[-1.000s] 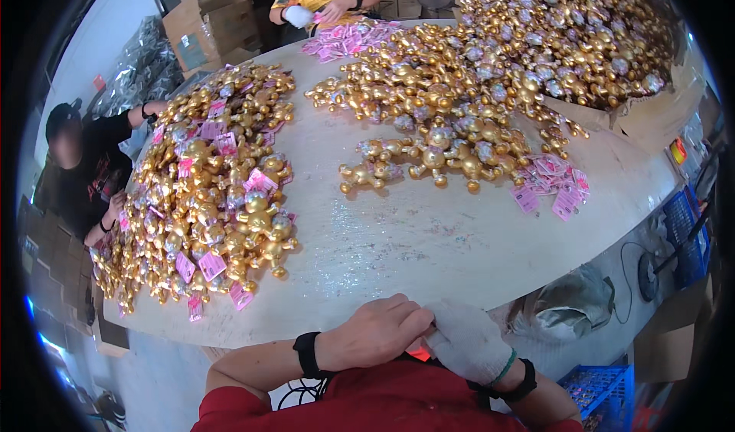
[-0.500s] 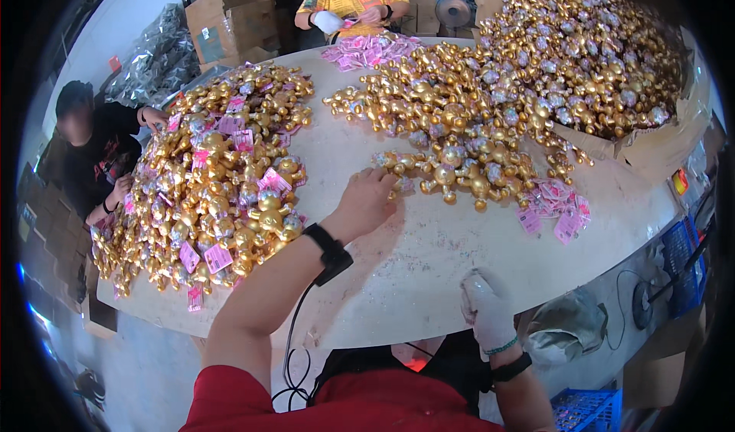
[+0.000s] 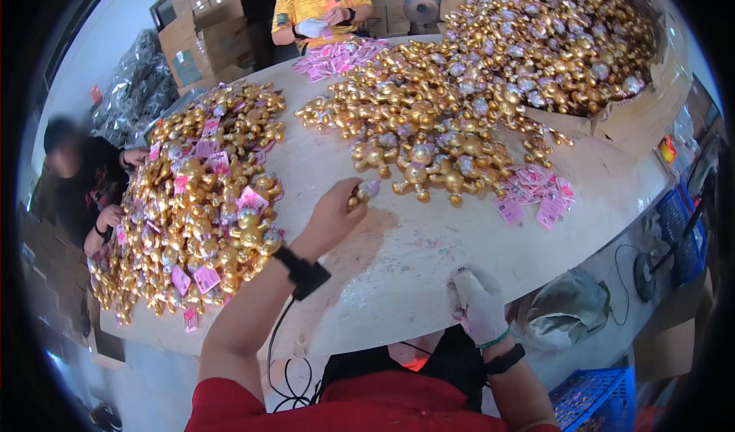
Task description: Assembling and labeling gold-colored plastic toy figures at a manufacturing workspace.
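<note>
Left hand: bare left hand point(image 3: 331, 216) stretches out over the table, fingers curled tight round one small gold toy point(image 3: 363, 192), lifted just clear of the tabletop, near the edge of the middle heap.
Wrist: black band point(image 3: 304, 271) on the left wrist, a thin black cable trailing down from it.
Gold toy: glossy, metallic, rounded body with knobbly limbs and a pale purplish face; its far end pokes out past the fingertips.
Right hand: right hand point(image 3: 476, 303) in a white fabric glove sits at the near table edge, fingers bunched loosely; whether anything is inside the fist, I cannot tell. Green band and black strap at its wrist.
Table: pale, smooth, rounded table point(image 3: 429, 256), scuffed and matte.
Middle heap: shiny gold toys point(image 3: 429, 137) sprawl just beyond the left hand, piled loosely, spreading back toward a torn cardboard box point(image 3: 635, 118) brimming with more.
Left heap: big mound of gold toys point(image 3: 203, 202) with pink tags attached, just beside the left forearm.
Pink tags: flat paper tags point(image 3: 536, 195) in a small scatter to the right of the middle heap; another batch point(image 3: 337, 55) at the far edge.
Others: a person in a yellow shirt point(image 3: 321, 0) at the far side, a person in dark clothes point(image 3: 76, 179) on the left.
</note>
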`<action>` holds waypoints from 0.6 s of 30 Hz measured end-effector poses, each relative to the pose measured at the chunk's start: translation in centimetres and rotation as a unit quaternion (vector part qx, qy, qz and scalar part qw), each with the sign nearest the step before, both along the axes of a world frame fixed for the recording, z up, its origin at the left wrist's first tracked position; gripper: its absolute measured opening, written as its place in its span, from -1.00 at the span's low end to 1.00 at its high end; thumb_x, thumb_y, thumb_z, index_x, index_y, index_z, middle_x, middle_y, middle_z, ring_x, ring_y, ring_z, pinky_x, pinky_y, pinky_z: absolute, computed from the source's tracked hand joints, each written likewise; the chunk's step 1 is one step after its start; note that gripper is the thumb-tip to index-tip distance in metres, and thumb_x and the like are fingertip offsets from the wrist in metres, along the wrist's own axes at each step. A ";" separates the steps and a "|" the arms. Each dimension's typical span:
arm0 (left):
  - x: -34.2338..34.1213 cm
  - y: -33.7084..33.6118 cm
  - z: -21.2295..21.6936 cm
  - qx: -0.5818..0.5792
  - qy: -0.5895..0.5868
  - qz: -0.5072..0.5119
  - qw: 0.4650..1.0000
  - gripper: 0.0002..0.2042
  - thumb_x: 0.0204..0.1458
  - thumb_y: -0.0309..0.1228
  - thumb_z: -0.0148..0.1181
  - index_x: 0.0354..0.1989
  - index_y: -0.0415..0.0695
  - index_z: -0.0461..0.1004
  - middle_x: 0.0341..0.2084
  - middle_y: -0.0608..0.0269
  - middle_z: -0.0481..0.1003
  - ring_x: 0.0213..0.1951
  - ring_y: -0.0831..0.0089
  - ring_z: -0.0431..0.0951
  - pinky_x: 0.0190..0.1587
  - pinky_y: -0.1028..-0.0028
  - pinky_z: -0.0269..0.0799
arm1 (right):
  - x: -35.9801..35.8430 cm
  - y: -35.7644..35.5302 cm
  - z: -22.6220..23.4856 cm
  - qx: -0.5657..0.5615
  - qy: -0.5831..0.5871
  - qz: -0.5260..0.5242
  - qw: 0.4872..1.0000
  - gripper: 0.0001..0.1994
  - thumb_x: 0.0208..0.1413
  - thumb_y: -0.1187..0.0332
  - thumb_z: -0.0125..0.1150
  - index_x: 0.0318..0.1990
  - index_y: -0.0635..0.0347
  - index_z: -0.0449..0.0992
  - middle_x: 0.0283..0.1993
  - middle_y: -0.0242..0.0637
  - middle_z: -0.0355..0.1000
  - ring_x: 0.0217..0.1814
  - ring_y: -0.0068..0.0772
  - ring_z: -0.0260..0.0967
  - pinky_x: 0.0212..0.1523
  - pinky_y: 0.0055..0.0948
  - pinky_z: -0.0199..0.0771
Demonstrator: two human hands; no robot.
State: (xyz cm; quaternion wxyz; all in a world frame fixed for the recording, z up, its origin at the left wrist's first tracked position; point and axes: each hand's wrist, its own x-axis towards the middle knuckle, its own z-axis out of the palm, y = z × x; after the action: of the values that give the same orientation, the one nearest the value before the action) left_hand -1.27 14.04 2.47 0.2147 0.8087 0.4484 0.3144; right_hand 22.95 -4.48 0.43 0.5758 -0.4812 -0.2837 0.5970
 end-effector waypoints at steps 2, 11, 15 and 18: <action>0.4 -3.0 1.4 -0.104 -0.074 -0.038 0.991 -0.56 0.01 -0.44 0.19 0.11 -0.19 0.33 -0.16 0.16 0.48 -0.17 0.38 0.49 -0.06 0.42 0.42 | 0.4 0.0 0.4 -0.006 -0.035 0.016 0.999 -0.88 0.16 0.43 -0.01 -0.34 0.27 0.44 -0.58 -0.39 0.26 -0.66 -0.56 0.17 -0.66 -0.55 0.15; -2.1 -16.9 1.5 -0.603 -0.250 -0.195 0.732 -0.43 0.05 -0.27 0.31 0.18 -0.27 0.26 -0.09 0.19 0.48 -0.10 0.48 0.50 -0.03 0.47 0.44 | 0.2 -3.1 2.5 0.301 -0.491 0.247 0.779 -0.93 0.05 0.38 0.14 -0.32 0.11 0.49 -0.38 -0.24 0.38 -0.29 -0.11 0.35 -0.23 -0.25 0.39; -1.5 -18.5 -0.2 -0.702 -0.224 -0.192 0.649 -0.46 0.04 -0.32 0.31 0.15 -0.30 0.29 -0.08 0.15 0.48 -0.07 0.42 0.53 0.01 0.44 0.45 | -0.3 -5.2 2.8 0.261 -0.553 0.272 0.743 -0.92 0.04 0.35 0.14 -0.38 0.11 0.43 -0.43 -0.24 0.38 -0.31 -0.14 0.41 -0.31 -0.23 0.41; -1.3 -19.5 -1.9 -0.698 -0.192 -0.224 0.653 -0.45 0.08 -0.27 0.27 0.18 -0.26 0.27 -0.10 0.20 0.49 -0.13 0.49 0.53 -0.06 0.50 0.46 | -0.2 -5.7 3.1 0.249 -0.611 0.320 0.681 -0.90 0.04 0.35 0.11 -0.41 0.16 0.42 -0.48 -0.22 0.37 -0.36 -0.16 0.42 -0.38 -0.25 0.42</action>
State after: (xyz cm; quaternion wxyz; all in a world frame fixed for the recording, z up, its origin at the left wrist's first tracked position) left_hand -2.56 -5.41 0.57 0.8609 0.4184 0.2896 -0.0003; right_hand 22.79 -10.23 3.55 0.1474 -0.4582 -0.8469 0.2260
